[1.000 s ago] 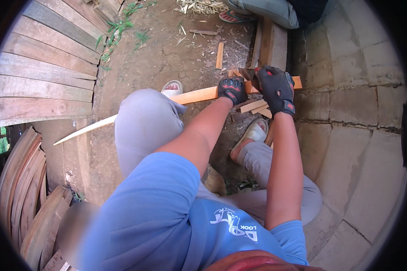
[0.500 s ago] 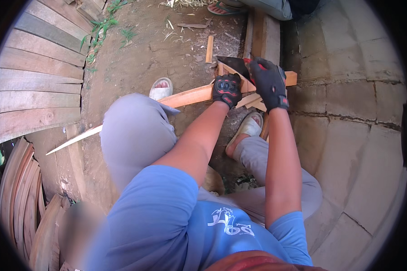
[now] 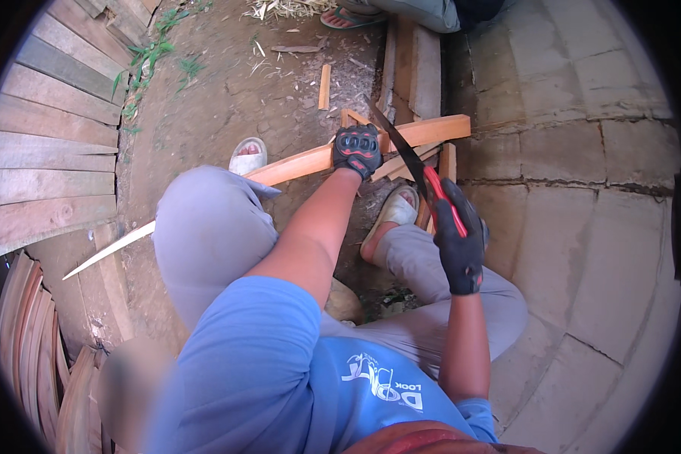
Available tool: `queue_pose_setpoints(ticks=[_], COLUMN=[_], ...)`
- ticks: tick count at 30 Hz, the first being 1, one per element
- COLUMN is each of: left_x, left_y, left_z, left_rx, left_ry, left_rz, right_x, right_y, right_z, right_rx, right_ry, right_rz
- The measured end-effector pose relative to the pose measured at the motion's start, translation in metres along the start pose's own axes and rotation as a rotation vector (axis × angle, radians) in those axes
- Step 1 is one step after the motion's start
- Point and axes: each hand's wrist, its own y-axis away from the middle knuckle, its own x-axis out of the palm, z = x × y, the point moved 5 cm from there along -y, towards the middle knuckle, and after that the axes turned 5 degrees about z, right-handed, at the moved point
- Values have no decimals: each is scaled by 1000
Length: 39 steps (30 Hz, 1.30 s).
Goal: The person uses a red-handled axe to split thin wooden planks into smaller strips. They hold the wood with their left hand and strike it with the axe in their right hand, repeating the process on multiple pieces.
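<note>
Here's 1 view, from the left of 2 head-worn fisheyes; it's above the wooden bar [image 3: 299, 164], on the blue shirt's [image 3: 325, 393] side of it, fairly near, facing steeply down; it sweeps from planks [image 3: 53, 151] left of the bar to grey slabs [image 3: 575, 257] right of it, edges bending rimward.

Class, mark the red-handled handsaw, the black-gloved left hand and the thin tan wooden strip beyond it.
Red-handled handsaw [image 3: 411, 157]: head view, dark blade's middle.
Black-gloved left hand [image 3: 357, 151]: head view, back of glove.
Thin tan wooden strip [image 3: 324, 87]: head view, middle.
</note>
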Motion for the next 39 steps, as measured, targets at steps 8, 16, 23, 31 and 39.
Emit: queue_pose_setpoints(ticks=[8, 16, 23, 31, 39], left_x=[7, 6, -1, 3, -1], left_y=[3, 3, 5, -1, 6], left_z=[1, 3, -4, 3, 3], left_rx=[-26, -27, -34, -23, -28], left_ry=[-53, -40, -46, -28, -10], left_rz=[-16, -38, 20, -96, -47], right_x=[-70, -79, -81, -25, 73], right_y=[72, 30, 21, 6, -80], right_z=[32, 62, 45, 21, -8], right_rx=[317, 324, 347, 92, -14], right_ry=[-97, -21, -44, -5, -12], right_rz=[-16, 29, 12, 34, 19])
